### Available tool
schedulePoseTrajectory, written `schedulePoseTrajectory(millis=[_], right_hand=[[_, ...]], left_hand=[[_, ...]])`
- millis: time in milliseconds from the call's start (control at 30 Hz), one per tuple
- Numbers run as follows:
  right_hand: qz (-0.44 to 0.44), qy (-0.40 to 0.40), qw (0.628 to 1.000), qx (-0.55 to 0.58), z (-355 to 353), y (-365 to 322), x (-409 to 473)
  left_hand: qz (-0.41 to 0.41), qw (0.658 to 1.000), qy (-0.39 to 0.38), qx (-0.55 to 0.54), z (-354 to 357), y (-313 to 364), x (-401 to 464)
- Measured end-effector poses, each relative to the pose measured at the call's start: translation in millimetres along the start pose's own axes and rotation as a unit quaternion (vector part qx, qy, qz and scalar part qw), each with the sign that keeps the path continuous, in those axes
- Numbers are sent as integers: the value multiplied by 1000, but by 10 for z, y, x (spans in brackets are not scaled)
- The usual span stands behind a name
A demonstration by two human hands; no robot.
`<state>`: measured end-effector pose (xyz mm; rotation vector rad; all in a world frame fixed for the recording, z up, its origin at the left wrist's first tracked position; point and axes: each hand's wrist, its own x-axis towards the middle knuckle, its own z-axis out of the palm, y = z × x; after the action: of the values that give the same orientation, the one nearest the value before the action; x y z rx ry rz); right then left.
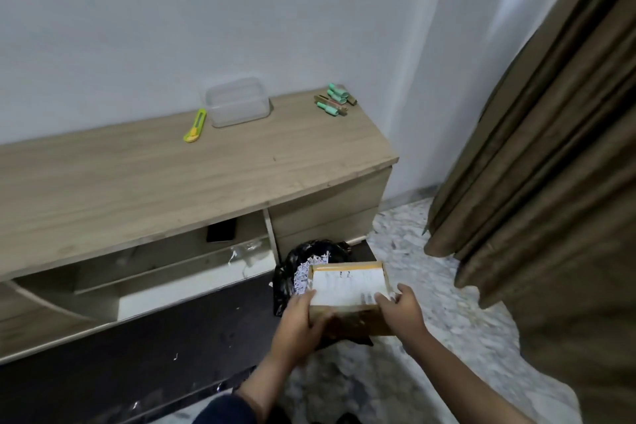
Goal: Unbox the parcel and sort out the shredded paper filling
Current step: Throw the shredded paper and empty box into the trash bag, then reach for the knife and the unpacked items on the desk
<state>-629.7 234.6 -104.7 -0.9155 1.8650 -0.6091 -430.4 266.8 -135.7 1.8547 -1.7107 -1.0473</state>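
Note:
A brown cardboard parcel (351, 286) with a white label on top is held low, over a black plastic bag (303, 262) on the floor. Shredded white paper (304, 277) shows inside the bag's mouth, just left of the parcel. My left hand (303, 318) grips the parcel's near-left corner. My right hand (401, 311) grips its near-right corner. On the wooden cabinet top (155, 179) lie a yellow-green box cutter (195, 126) and an empty clear plastic container (237, 101).
Several green-capped small items (335, 99) lie at the cabinet's back right corner. A dark phone (222, 231) rests on the open shelf below. A brown curtain (550, 148) hangs at the right. The floor is speckled stone.

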Motion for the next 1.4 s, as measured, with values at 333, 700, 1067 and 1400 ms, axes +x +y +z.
schedulePoseTrajectory(millis=[333,700,1067,1400], right_hand=[[-84,-112,989,40,106,-125,301],[-147,-110,982,39,510,-713,474],[-299,26,953,30,1029,-2164,929],[-339,94,934,-64,761,-3448,2005]], left_hand=[[-101,990,-79,56,-216,-57,408],[47,993,109,17,-648,131,562],[79,956,278,-45,-2151,93,1581],[32,934,351,-54,-2748,152,2764]])
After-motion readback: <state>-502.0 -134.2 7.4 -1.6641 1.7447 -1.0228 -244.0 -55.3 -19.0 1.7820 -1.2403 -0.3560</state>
